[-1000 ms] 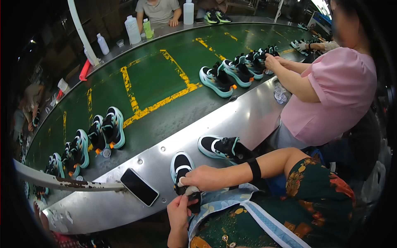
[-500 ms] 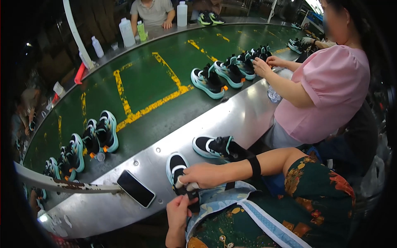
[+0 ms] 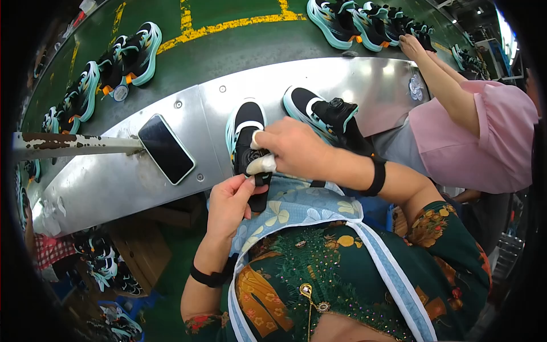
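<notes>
A black sneaker (image 3: 249,117) with a mint-green sole lies on the metal ledge in front of me, toe pointing away. My left hand (image 3: 229,204) is closed, thumb and fingers pinching the black upper near its heel end. My right hand (image 3: 296,149) comes across from the right, with white finger covers on its thumb and forefinger. Those two fingers close on the sneaker's upper, beside a round black dial (image 3: 254,155). Exactly what they pinch is partly hidden. To the right lies a second matching sneaker (image 3: 310,108), its dial uppermost, untouched by either hand.
A smartphone (image 3: 166,149) rests on the metal ledge (image 3: 211,91), near a chipped white metal bar (image 3: 80,145). Sneakers (image 3: 142,54) stand in rows on the green table (image 3: 228,43). A co-worker in pink (image 3: 473,131) handles shoes at the right. Boxes and shoes lie lower left.
My view has tipped downward, so the ledge and shoes appear higher. Both hands stay at the same sneaker, my left hand now nearer to the right hand's fingers.
</notes>
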Demonstrator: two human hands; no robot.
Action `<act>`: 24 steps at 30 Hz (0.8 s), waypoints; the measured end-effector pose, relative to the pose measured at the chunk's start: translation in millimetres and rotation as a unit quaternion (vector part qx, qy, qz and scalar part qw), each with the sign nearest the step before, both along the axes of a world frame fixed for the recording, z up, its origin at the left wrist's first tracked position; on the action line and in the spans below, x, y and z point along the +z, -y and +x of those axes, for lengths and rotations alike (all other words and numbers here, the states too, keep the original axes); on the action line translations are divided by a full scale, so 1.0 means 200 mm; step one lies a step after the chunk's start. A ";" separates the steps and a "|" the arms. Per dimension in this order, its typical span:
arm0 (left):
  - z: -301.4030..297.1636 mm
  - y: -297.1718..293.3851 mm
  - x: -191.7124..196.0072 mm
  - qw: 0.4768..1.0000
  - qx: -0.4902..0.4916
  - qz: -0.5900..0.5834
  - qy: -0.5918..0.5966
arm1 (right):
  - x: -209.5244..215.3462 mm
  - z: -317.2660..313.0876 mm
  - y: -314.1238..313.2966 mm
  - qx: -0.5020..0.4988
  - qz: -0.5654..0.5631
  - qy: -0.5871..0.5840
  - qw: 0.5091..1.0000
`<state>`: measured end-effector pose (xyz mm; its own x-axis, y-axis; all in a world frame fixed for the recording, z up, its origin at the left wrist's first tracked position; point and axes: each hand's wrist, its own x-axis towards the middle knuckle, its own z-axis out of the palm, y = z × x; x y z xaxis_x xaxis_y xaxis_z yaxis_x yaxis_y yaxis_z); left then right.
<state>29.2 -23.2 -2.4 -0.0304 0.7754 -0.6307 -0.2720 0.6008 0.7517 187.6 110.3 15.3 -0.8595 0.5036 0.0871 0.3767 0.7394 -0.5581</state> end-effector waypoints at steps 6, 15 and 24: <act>0.00 0.01 -0.04 0.999 -0.011 0.005 -0.039 | -0.08 -0.02 0.05 0.004 -0.024 -0.058 0.998; 0.01 0.00 -0.06 0.999 0.002 0.014 -0.031 | -0.05 -0.01 0.01 0.029 -0.036 -0.035 0.998; 0.00 0.00 -0.08 1.000 0.010 0.002 -0.018 | -0.06 -0.01 -0.03 0.015 -0.186 -0.025 0.982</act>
